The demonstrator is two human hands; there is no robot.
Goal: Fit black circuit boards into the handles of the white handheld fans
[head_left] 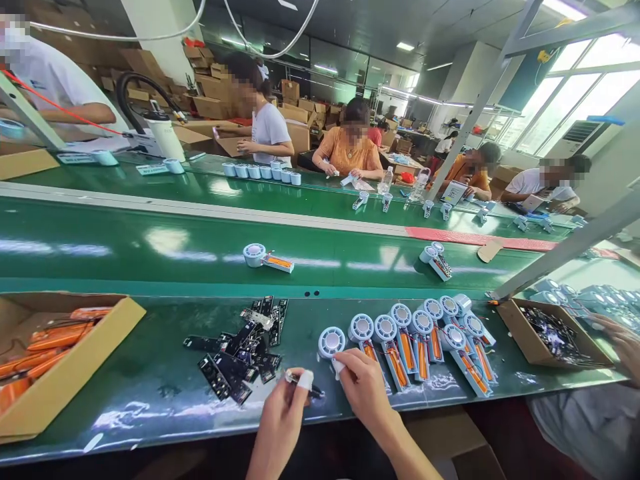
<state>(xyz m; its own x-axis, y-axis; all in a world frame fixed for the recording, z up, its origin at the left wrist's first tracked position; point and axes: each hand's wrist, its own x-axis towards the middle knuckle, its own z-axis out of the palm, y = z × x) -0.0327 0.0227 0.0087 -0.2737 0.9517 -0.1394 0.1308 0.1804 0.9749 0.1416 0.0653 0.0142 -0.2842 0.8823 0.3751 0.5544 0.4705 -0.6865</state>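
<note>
Fan risked sliding if right hand, its grip unclear to me, bumped it; left hand pinched a dark piece.

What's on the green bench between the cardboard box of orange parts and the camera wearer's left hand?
In the head view, a jumbled pile of black circuit boards lies between that box and the left hand.

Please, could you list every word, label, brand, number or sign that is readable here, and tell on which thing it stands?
No text can be read with certainty.
White tumbler: faint marking, too small to read.
White printed piece near the far-side worker in orange at right: dark marks, too blurred.
Black circuit boards: tiny pale marks, unreadable.
</note>
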